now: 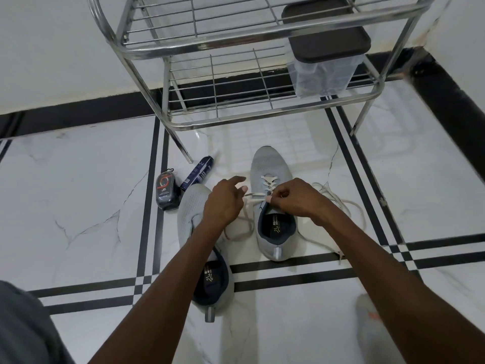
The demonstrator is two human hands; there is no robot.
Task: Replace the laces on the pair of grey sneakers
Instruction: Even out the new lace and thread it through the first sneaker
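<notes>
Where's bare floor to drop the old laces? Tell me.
Free: the white tile left of the shoe-polish sponge, and the tile right of the loose lace. Crowded: between the two grey sneakers, where both hands work, and around the spray bottle.

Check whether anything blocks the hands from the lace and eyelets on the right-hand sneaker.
Nothing visible does. The right hand already pinches the white lace at the upper eyelets of the sneaker, and the left hand holds its other stretch just beside it.
</notes>
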